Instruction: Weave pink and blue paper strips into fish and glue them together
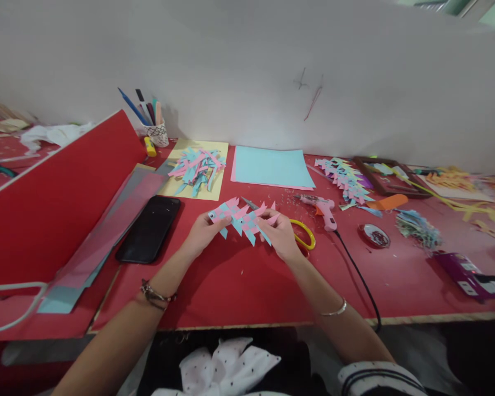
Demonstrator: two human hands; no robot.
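Two small woven paper fish in pink and light blue meet between my hands, above the red table. My left hand (203,234) pinches the left paper fish (227,213), which has a dark eye at its left end. The right paper fish (251,221), also with an eye, is gripped by my right hand (281,235). Their pointed fins overlap in the middle, and I cannot tell whether they are joined. Scissors with yellow handles (312,237) lie partly hidden behind my right hand.
A pink glue gun (325,212) with a black cord lies right. A black phone (149,230) and paper strips (103,231) lie left. Behind are a pile of cut strips (198,168), blue sheets (272,166), a row of finished paper fish (344,179) and a pen cup (157,133).
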